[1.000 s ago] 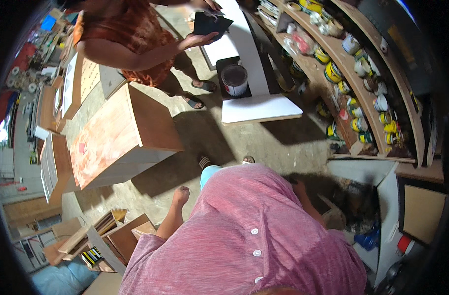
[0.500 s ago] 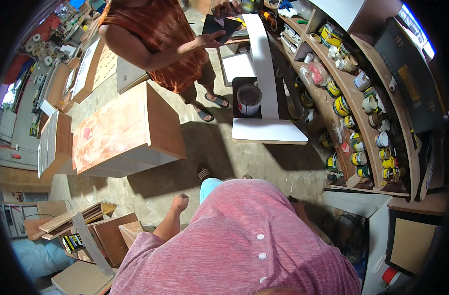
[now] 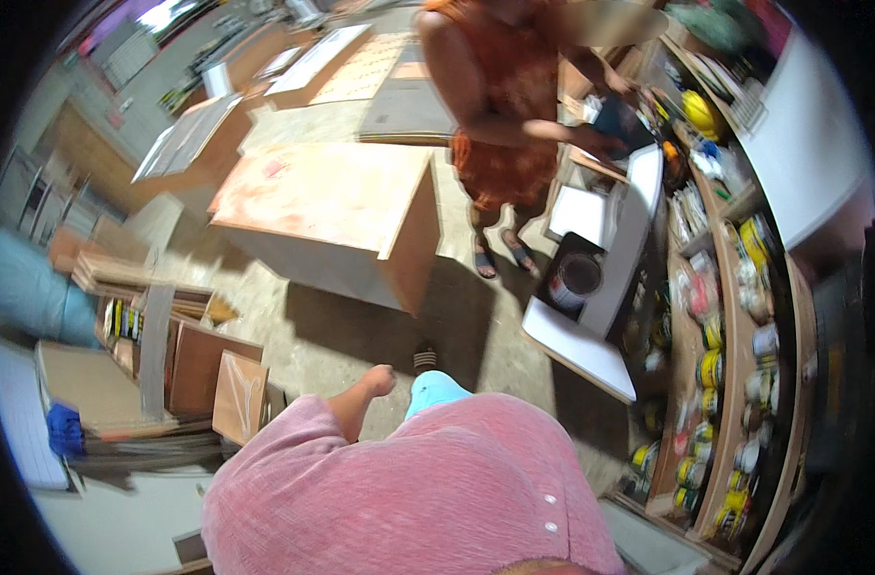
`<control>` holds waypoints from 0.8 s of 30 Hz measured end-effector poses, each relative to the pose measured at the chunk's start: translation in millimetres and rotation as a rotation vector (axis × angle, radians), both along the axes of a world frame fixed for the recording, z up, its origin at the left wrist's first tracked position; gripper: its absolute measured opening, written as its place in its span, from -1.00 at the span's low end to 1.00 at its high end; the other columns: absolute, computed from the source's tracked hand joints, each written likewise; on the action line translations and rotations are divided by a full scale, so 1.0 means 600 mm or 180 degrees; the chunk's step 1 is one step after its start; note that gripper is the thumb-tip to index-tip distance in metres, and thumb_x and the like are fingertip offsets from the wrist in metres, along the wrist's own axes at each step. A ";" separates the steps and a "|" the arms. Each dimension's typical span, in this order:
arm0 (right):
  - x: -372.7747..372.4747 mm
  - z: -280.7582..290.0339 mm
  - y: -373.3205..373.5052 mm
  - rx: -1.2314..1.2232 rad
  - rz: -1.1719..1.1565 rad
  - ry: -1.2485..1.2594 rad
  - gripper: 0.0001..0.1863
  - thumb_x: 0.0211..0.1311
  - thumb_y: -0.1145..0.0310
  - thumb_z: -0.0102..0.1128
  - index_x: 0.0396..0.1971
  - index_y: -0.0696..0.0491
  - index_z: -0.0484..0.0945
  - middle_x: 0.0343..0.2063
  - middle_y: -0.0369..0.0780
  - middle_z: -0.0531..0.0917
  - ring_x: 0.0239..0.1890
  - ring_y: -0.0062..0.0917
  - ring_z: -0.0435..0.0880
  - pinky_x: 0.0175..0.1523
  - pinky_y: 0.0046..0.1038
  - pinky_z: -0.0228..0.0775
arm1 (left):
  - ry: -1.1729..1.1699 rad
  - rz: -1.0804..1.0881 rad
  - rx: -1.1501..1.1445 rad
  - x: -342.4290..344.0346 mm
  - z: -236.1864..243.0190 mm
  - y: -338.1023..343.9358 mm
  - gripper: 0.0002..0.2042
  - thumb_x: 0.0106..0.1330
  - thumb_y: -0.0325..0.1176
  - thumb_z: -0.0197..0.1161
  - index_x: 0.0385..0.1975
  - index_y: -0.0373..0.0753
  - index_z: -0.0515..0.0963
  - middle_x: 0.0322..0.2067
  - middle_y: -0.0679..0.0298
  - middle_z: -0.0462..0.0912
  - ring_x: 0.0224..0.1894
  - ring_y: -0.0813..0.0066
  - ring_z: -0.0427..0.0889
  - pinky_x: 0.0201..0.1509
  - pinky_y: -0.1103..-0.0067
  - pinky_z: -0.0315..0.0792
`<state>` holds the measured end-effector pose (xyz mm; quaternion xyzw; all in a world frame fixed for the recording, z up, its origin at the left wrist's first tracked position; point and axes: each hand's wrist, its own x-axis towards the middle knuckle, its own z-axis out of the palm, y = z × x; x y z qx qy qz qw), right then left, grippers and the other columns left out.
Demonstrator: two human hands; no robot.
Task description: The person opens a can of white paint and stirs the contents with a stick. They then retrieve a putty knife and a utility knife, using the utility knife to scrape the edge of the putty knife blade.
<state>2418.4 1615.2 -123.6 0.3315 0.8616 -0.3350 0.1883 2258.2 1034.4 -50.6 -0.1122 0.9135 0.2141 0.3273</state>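
Observation:
My left hand (image 3: pixel 382 380) hangs at my side over the floor, fingers curled in with nothing visible in them. My right hand is out of view behind my pink shirt (image 3: pixel 409 489). Ahead stands a wooden cabinet (image 3: pixel 327 196), its pale top smeared with reddish patches; my left hand is apart from it. To its right, a co-worker in an orange garment (image 3: pixel 505 86) holds a dark flat sheet (image 3: pixel 624 125) over a white board (image 3: pixel 615 254). An opened can (image 3: pixel 576 275) rests on a dark surface beside that board.
Shelves (image 3: pixel 691 412) full of cans and jars run along the right. Wood offcuts (image 3: pixel 150 278) and panels lean at the left, near a blue wrapped bundle (image 3: pixel 40 287). More panels (image 3: pixel 318 62) lie at the back. The concrete floor (image 3: pixel 342 359) runs between.
My view has swung to the left, so the cabinet, co-worker and shelves appear farther right. My right arm has left the view. My left arm still hangs down.

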 end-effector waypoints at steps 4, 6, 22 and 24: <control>-0.058 0.007 -0.002 -0.0008 0.0226 0.0001 -0.64 0.17 0.22 0.20 -0.14 0.15 0.63 -0.27 0.08 0.69 -0.18 -0.12 0.69 -0.09 -0.19 0.49 | 0.0122 0.0149 0.0112 0.012 0.009 0.011 -0.73 0.13 -0.33 0.10 -0.30 -0.28 0.69 -0.17 -0.05 0.68 -0.06 0.01 0.65 0.03 0.29 0.52; -0.079 0.012 -0.004 0.0001 0.0286 0.0021 -0.64 0.17 0.22 0.20 -0.14 0.15 0.63 -0.28 0.07 0.69 -0.18 -0.13 0.69 -0.09 -0.19 0.49 | 0.0324 0.0307 0.0206 0.021 0.000 0.012 -0.74 0.11 -0.34 0.10 -0.34 -0.29 0.70 -0.20 -0.02 0.69 -0.09 0.01 0.66 0.00 0.28 0.53; -0.014 0.031 0.003 -0.0273 -0.0131 0.0200 -0.64 0.20 0.21 0.21 -0.16 0.18 0.64 -0.31 0.06 0.70 -0.21 -0.16 0.70 -0.12 -0.20 0.49 | 0.0080 -0.0945 -0.0145 0.043 -0.111 -0.040 -0.73 0.18 -0.28 0.08 -0.33 -0.21 0.73 -0.19 0.02 0.70 -0.08 0.04 0.66 0.06 0.31 0.53; 0.013 0.032 0.008 -0.0248 -0.0283 0.0192 -0.64 0.20 0.20 0.21 -0.16 0.18 0.64 -0.31 0.06 0.70 -0.22 -0.17 0.70 -0.12 -0.20 0.49 | -0.0220 -0.0380 0.0132 0.022 -0.021 0.006 -0.73 0.19 -0.29 0.09 -0.31 -0.20 0.74 -0.18 0.03 0.70 -0.07 0.07 0.67 0.08 0.33 0.52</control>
